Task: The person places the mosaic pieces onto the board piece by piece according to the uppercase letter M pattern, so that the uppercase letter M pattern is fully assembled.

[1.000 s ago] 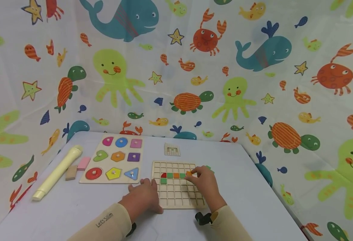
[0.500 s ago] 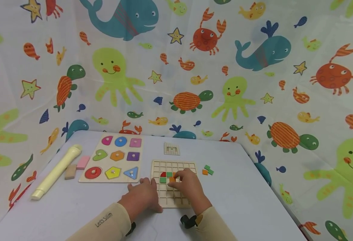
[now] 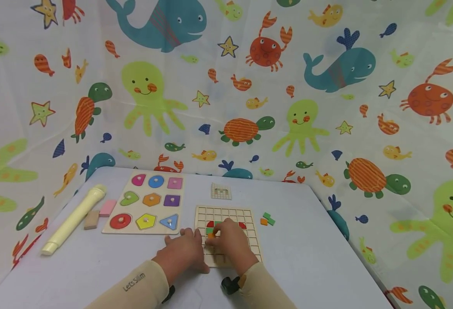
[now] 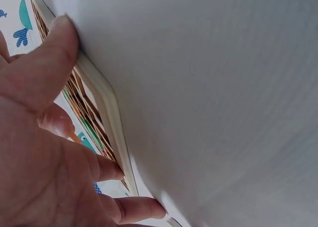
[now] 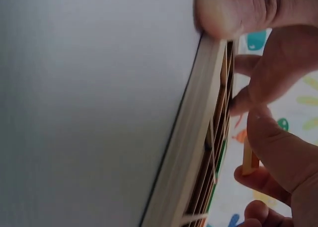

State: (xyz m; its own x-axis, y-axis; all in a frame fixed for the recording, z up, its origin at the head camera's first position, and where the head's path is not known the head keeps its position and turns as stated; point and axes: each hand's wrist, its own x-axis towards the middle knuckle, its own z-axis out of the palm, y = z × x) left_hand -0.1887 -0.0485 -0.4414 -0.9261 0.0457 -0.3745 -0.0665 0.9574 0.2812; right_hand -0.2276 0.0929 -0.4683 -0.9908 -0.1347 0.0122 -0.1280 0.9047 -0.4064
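Note:
A wooden grid board lies on the table with colored tiles in some cells. A red tile with a rounded side and a green tile show at its left, another red tile at its right. My left hand rests against the board's left and near edges, fingers spread, thumb at the near-left corner. Between thumb and finger, my right hand pinches an orange tile just over the left part of the grid, below the green tile. That hand hides the middle of the tile row.
Loose green tiles and an orange tile lie right of the board. Behind it sits a small pattern card. On the left are a knobbed shape puzzle, pink and tan blocks, and a cream tube.
My right hand has carried the orange tile from the board's right side leftward to its left columns, uncovering the red tile and the loose tiles on the right. My left hand stays put.

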